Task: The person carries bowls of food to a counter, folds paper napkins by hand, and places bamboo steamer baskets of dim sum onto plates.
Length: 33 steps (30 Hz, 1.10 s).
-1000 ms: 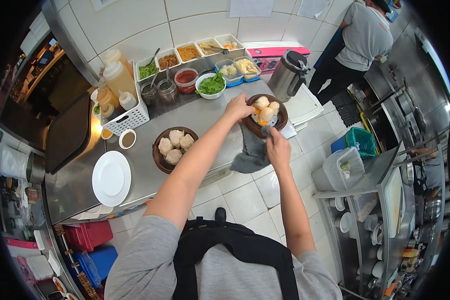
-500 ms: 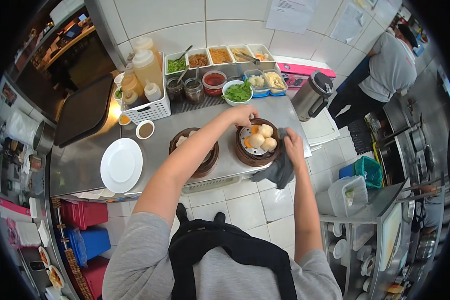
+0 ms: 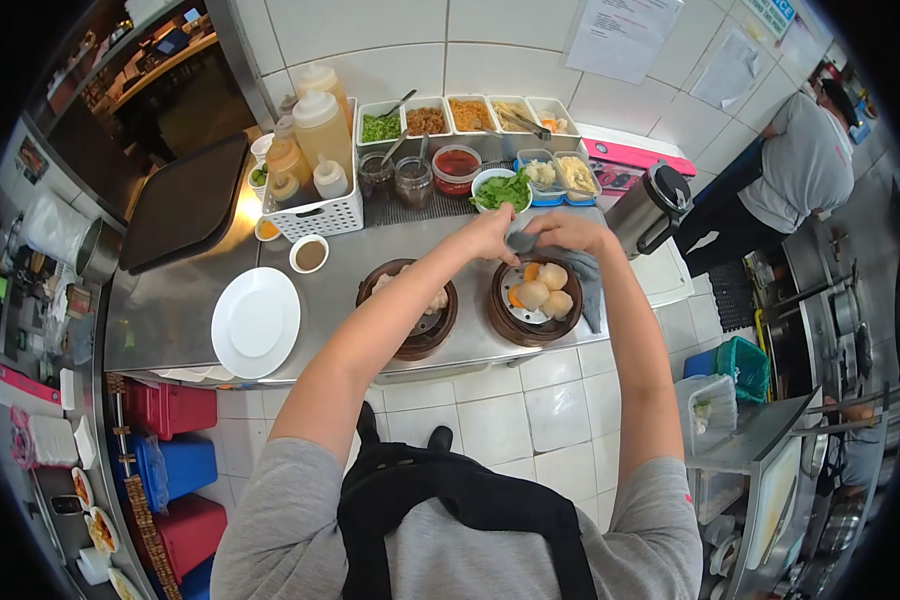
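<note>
Just beyond the right-hand bamboo steamer (image 3: 505, 322), my left hand (image 3: 490, 236) and my right hand (image 3: 568, 234) are close together. Both have their fingers closed on a dark grey cloth (image 3: 586, 278), which hangs down along the steamer's right side. Several pale round dumplings (image 3: 535, 294) and bits of orange sit in that steamer on a white perforated liner. Under my left forearm stands a second bamboo steamer (image 3: 428, 347) with whitish dumplings (image 3: 437, 300), partly hidden by the arm.
Left on the steel counter are a white plate (image 3: 256, 322), a sauce cup (image 3: 309, 254) and a white basket (image 3: 318, 218) of squeeze bottles. Behind my hands stand a bowl of greens (image 3: 501, 188) and topping trays (image 3: 466, 117). A steel jug (image 3: 650, 208) and another person (image 3: 800, 165) are at right.
My left hand has left the steamer's rim and joined the cloth. My right hand has moved up and inward with the cloth, which now lies behind and right of the steamer. The view has shifted slightly.
</note>
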{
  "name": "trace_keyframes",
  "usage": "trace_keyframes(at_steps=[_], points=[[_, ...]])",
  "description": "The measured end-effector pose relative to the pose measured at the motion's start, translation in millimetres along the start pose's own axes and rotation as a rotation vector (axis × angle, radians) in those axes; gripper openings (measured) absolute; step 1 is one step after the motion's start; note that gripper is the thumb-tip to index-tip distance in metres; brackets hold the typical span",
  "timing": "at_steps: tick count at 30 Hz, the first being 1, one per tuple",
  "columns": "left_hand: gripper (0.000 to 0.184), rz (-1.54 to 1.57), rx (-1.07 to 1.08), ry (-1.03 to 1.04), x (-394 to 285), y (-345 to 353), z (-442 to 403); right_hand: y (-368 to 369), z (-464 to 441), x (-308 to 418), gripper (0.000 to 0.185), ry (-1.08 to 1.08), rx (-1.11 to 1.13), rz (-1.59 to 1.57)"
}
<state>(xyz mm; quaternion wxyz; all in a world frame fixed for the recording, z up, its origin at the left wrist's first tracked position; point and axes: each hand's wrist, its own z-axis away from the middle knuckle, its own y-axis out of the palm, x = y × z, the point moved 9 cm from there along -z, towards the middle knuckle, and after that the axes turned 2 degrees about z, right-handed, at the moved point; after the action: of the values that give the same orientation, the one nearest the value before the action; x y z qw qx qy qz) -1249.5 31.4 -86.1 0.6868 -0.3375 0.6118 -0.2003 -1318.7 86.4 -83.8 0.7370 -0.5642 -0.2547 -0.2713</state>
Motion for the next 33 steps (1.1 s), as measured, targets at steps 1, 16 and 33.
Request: trace_keyframes(at_steps=[1,16,33], points=[[0.079,-0.003,0.006,0.007,-2.2,0.8,-0.2,-0.8,11.3,-3.3,0.029,0.004,-0.009,-0.002],[0.028,-0.281,0.718,0.157,-89.9,89.1,-66.5,85.0,197.6,-39.0,0.033,0.517,-1.177,-0.161],[0.033,-0.047,0.431,-0.319,17.7,34.6,-32.6,170.7,169.1,35.8,0.061,0.260,-1.572,-0.757]])
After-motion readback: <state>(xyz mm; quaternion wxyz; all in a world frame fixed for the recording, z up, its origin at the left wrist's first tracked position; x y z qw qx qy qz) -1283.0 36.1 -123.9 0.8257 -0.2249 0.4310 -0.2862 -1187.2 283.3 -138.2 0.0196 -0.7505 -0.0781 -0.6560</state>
